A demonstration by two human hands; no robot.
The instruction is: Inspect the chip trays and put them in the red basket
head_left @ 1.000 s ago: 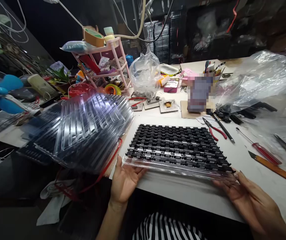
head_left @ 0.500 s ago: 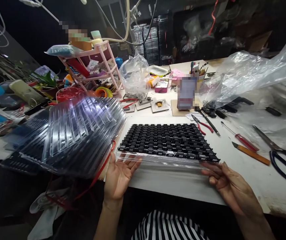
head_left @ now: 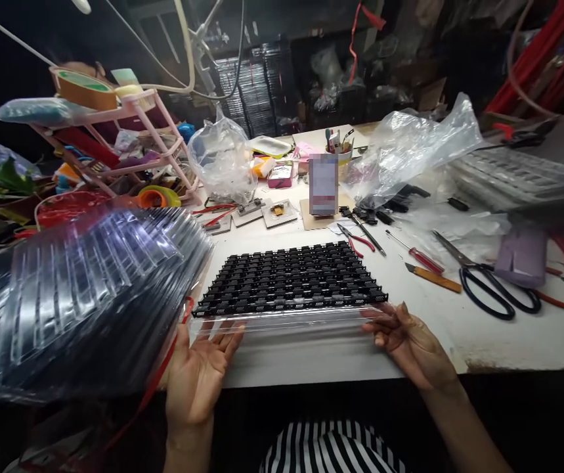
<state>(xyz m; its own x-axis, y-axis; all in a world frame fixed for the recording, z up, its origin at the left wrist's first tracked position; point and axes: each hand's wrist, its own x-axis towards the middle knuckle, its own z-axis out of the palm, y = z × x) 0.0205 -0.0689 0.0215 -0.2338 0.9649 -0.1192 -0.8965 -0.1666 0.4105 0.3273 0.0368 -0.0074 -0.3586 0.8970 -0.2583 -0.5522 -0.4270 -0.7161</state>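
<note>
2 hands point(head_left: 197, 380) holding clr tray point(head_left: 291, 320), blk pcs point(head_left: 289, 277) atop, scrn point(head_left: 324, 180) blurred

Dim, cluttered workroom with a near-black background point(head_left: 301, 72) and a brightly lit white tabletop point(head_left: 282, 361), its near edge stained brown at the right. A pink open-sided rack point(head_left: 168, 141) stands at the left, near a green leafy plant point(head_left: 10, 176). Pale cables point(head_left: 189, 46) hang overhead. Behind are tall, shiny stacks point(head_left: 242, 85); long red material point(head_left: 545, 56) slants across the upper right.
</note>
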